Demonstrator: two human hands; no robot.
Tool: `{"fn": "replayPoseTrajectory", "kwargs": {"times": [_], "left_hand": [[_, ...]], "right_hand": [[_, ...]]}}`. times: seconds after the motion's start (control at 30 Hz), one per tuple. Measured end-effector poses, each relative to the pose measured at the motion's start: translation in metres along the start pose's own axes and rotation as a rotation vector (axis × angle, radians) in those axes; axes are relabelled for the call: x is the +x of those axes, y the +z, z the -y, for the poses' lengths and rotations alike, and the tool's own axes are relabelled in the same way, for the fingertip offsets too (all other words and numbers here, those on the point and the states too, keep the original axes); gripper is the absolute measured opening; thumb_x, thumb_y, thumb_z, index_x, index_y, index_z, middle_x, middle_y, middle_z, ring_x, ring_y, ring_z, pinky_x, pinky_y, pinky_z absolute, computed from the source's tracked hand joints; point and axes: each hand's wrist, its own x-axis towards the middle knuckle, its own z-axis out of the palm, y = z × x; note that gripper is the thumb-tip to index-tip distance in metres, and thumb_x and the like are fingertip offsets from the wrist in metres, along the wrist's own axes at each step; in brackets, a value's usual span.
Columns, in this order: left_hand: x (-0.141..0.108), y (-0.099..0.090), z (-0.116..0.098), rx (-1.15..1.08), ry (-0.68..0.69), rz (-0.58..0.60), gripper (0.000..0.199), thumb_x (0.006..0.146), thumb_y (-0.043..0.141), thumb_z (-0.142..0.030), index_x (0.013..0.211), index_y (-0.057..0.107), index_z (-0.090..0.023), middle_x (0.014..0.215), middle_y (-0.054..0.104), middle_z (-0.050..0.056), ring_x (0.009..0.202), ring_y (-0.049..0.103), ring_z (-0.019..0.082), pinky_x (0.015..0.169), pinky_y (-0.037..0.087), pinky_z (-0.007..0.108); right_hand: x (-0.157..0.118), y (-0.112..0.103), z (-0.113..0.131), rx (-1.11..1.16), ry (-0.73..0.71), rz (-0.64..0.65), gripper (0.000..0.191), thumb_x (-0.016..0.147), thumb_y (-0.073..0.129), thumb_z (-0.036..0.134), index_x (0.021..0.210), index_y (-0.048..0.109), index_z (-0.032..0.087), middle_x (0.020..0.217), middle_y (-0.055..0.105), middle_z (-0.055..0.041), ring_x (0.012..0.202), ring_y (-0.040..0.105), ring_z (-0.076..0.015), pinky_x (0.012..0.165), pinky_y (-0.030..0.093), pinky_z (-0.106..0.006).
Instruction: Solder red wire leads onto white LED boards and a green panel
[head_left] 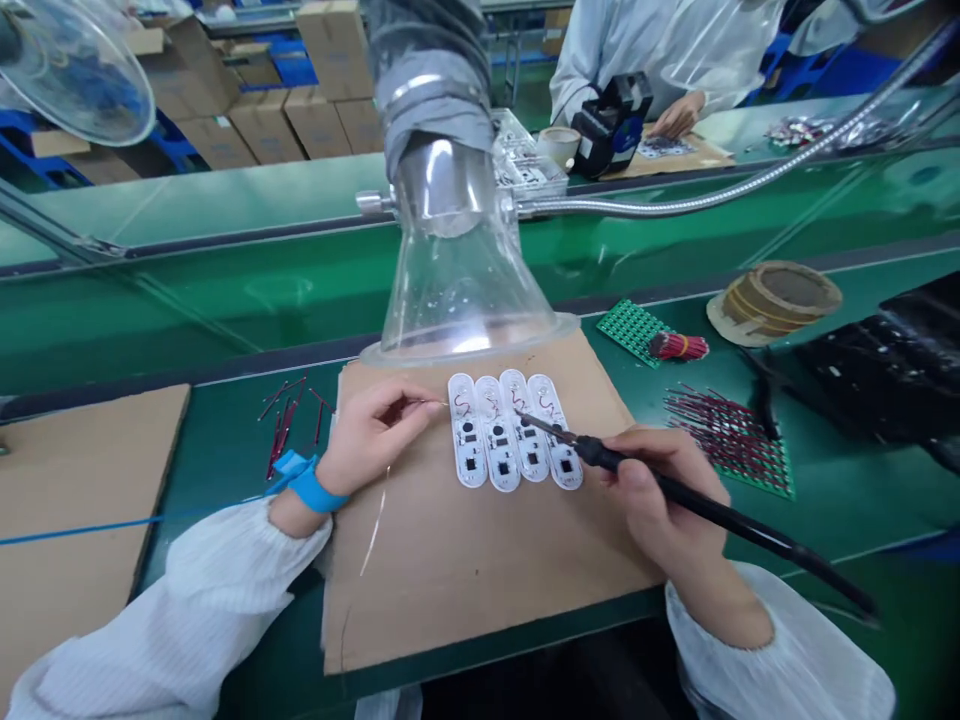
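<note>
My right hand [667,490] is closed around the black handle of a soldering iron [592,450]. The iron's tip is over the upper part of the third of several white rounded circuit boards [471,440], which lie side by side. Short red wires and black chips show on the boards. My left hand [386,430], wearing a blue wrist strap [311,483], pinches a thin solder wire [373,535] beside the leftmost board. A strand of this wire trails down below the hand. The boards rest on a cardboard sheet [420,590].
A clear fume extractor hood [465,290] hangs above the boards. Loose red wires [281,440] lie left. At right are a green board with dark red wires [735,440], a bundle of red wires [679,346] and a round cardboard holder [780,300]. A co-worker [660,60] sits opposite.
</note>
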Motion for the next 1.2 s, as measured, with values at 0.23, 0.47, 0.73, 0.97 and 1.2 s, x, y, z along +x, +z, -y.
{"fn": "replayPoseTrajectory", "kwargs": {"times": [0.23,0.47,0.73,0.97,1.2], "left_hand": [[-0.009,0.039,-0.053,0.135,0.437,0.253,0.004,0.106,0.060,-0.019,0.105,0.063,-0.019,0.072,0.057,-0.005,0.056,0.051,0.009,0.054,0.039,0.022],[-0.007,0.074,-0.045,0.125,0.603,0.267,0.005,0.108,0.057,-0.018,0.112,0.058,-0.019,0.083,0.068,0.003,0.071,0.059,0.015,0.059,0.046,0.027],[-0.006,0.074,-0.044,0.078,0.563,0.299,0.006,0.104,0.062,-0.015,0.109,0.059,-0.018,0.082,0.065,0.003,0.073,0.055,0.017,0.064,0.048,0.029],[-0.005,0.075,-0.044,0.048,0.558,0.315,0.009,0.103,0.062,-0.013,0.109,0.058,-0.018,0.083,0.066,0.004,0.074,0.056,0.017,0.067,0.048,0.031],[-0.005,0.077,-0.044,0.041,0.562,0.312,0.012,0.103,0.063,-0.012,0.111,0.058,-0.019,0.083,0.068,0.004,0.073,0.057,0.017,0.069,0.049,0.032]], "right_hand": [[-0.039,-0.036,-0.002,0.160,0.160,-0.206,0.012,0.106,0.065,0.032,0.102,0.073,0.023,0.077,0.068,0.0003,0.059,0.064,-0.0129,0.054,0.052,-0.025],[-0.054,-0.046,-0.014,0.224,0.175,-0.234,0.014,0.104,0.066,0.030,0.095,0.073,0.022,0.075,0.066,-0.0004,0.060,0.061,-0.0139,0.053,0.047,-0.027],[-0.054,-0.047,-0.017,0.272,0.157,-0.135,0.014,0.103,0.065,0.033,0.097,0.074,0.024,0.070,0.063,-0.0014,0.058,0.057,-0.0172,0.050,0.042,-0.032],[-0.055,-0.049,-0.016,0.195,0.142,-0.074,0.011,0.103,0.067,0.030,0.099,0.075,0.024,0.075,0.065,-0.0025,0.064,0.061,-0.0183,0.054,0.045,-0.033],[-0.055,-0.048,-0.017,0.226,0.138,-0.088,0.011,0.104,0.066,0.030,0.101,0.074,0.023,0.078,0.066,-0.0024,0.064,0.061,-0.0174,0.053,0.044,-0.032]]}}
